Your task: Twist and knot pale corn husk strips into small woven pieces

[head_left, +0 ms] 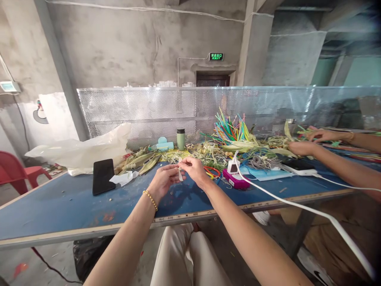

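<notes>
My left hand (pixel 164 178) and my right hand (pixel 195 169) meet above the blue table (pixel 59 206), fingers pinched together on a thin pale strip (pixel 180 171) that hangs between them. A gold bead bracelet (pixel 150 199) circles my left wrist. Just beyond my hands lie heaps of green and yellow leaf strips (pixel 208 153) and a red ring (pixel 212 171).
A black phone (pixel 102 176), crumpled white paper (pixel 124 178), a white plastic bag (pixel 86 151), a green flask (pixel 180 139), coloured sticks (pixel 230 129), a pink box (pixel 236 180) and a white cable (pixel 297 204) lie on the table. Another person's arms (pixel 324 153) work at the right. A perforated metal screen (pixel 193 107) backs the table.
</notes>
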The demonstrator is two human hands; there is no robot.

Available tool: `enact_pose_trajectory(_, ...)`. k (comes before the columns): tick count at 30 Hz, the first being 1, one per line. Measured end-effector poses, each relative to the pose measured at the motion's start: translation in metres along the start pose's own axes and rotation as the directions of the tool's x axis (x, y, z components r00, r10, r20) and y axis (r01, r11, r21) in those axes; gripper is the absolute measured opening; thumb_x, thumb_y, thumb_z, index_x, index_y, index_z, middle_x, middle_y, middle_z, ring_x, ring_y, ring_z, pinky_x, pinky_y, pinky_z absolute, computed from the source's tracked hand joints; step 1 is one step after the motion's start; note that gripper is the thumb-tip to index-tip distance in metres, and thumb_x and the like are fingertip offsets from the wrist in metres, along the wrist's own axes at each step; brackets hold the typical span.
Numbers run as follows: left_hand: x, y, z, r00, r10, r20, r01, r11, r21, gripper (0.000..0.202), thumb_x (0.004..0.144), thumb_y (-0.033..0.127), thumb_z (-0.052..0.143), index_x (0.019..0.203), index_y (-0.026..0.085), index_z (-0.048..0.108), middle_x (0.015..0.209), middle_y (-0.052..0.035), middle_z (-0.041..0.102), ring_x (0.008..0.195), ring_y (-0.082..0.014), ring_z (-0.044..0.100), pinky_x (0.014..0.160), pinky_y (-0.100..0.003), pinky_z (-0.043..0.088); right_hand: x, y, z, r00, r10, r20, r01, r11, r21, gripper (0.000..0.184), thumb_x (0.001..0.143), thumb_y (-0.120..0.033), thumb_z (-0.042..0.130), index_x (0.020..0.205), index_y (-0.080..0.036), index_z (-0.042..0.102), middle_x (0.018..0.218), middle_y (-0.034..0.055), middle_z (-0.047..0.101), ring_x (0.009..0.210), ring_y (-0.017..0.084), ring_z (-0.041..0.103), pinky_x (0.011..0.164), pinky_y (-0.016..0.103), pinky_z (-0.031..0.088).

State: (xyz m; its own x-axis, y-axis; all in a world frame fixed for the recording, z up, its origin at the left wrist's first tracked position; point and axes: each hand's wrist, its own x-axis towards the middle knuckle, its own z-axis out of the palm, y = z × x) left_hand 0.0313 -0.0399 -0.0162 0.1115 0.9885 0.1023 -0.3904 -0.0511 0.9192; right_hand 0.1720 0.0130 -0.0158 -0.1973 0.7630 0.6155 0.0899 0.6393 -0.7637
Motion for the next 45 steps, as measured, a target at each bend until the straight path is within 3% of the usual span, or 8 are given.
enact_pose_trajectory(3,0.0008,-0.0002,0.0001,1.0,0.023,-0.009,-0.024,1.0,-0.017,0.017,0.07,0.012,0.074,0.086,0.008,0.068,0.076,-0.0128,0.074,0.065,-0.02,0.072,0.061,-0.027,0.054,-0.0013,0.0002,0.0009,1.0,0.001,-0.003,-0.001,1.0,-0.016,0.021,0.075,-0.038,0.066,0.069,-0.017,0.064,0.068,0.0012,0.064,0.065,0.016,0.057,0.062,0.028,0.043)
enact_pose_trajectory(8,0.0046,-0.0036,-0.0007,0.995,0.086,-0.054,-0.084,0.996,0.036,0.016,0.064,0.013,0.077,0.074,0.011,0.065,0.063,-0.0075,0.069,0.053,-0.0159,0.066,0.053,-0.024,0.048,-0.0031,-0.0013,0.0024,1.0,-0.018,0.022,0.02,0.997,-0.077,0.019,0.076,-0.035,0.066,0.069,-0.018,0.064,0.069,0.0024,0.066,0.067,0.017,0.059,0.064,0.029,0.044)
enact_pose_trajectory(18,0.0087,-0.0076,-0.0001,0.99,0.137,-0.035,-0.135,0.988,0.069,0.019,0.059,0.02,0.078,0.065,0.014,0.06,0.052,-0.0008,0.06,0.044,-0.0102,0.054,0.046,-0.022,0.039,-0.0042,-0.0057,0.0025,0.998,-0.061,-0.03,0.054,0.977,-0.204,0.017,0.076,-0.03,0.062,0.064,-0.02,0.057,0.063,-0.001,0.056,0.062,0.014,0.049,0.062,0.027,0.037)
enact_pose_trajectory(30,0.0064,-0.0079,-0.0002,0.995,0.099,-0.026,-0.096,0.992,0.078,0.021,0.059,0.018,0.078,0.065,0.014,0.059,0.052,0.0004,0.058,0.044,-0.0092,0.052,0.048,-0.023,0.042,-0.0043,-0.0043,0.003,0.996,-0.05,-0.07,0.034,0.977,-0.211,0.017,0.076,-0.031,0.06,0.063,-0.02,0.054,0.063,-0.0015,0.057,0.061,0.014,0.049,0.061,0.027,0.036)
enact_pose_trajectory(35,0.0046,-0.0065,0.0011,0.997,0.074,-0.02,-0.073,0.996,0.047,0.016,0.065,0.015,0.077,0.073,0.012,0.063,0.056,-0.0021,0.062,0.047,-0.01,0.056,0.051,-0.023,0.043,-0.0034,-0.0043,0.0032,0.998,-0.005,-0.06,-0.003,0.991,-0.132,0.019,0.075,-0.033,0.061,0.063,-0.02,0.057,0.062,-0.0009,0.058,0.06,0.014,0.05,0.059,0.027,0.037)
enact_pose_trajectory(39,0.0042,-0.0031,-0.0005,0.996,0.087,-0.033,-0.088,0.996,-0.022,0.025,0.065,0.009,0.078,0.086,0.011,0.065,0.07,-0.0074,0.07,0.057,-0.0134,0.064,0.056,-0.023,0.046,-0.0018,-0.0046,0.0032,0.994,0.016,-0.111,-0.022,0.998,-0.053,0.023,0.075,-0.038,0.063,0.063,-0.019,0.057,0.061,-0.0013,0.056,0.059,0.013,0.048,0.057,0.027,0.036)
enact_pose_trajectory(45,0.0054,-0.001,-0.0044,0.992,0.123,-0.027,-0.124,0.992,-0.026,0.02,0.06,0.015,0.083,0.072,0.01,0.068,0.069,-0.0064,0.069,0.063,-0.0133,0.065,0.062,-0.023,0.048,-0.0045,-0.0066,0.0052,0.994,0.084,-0.074,-0.082,0.996,0.037,0.025,0.074,-0.039,0.064,0.064,-0.019,0.054,0.057,-0.0026,0.052,0.053,0.011,0.044,0.051,0.025,0.034)
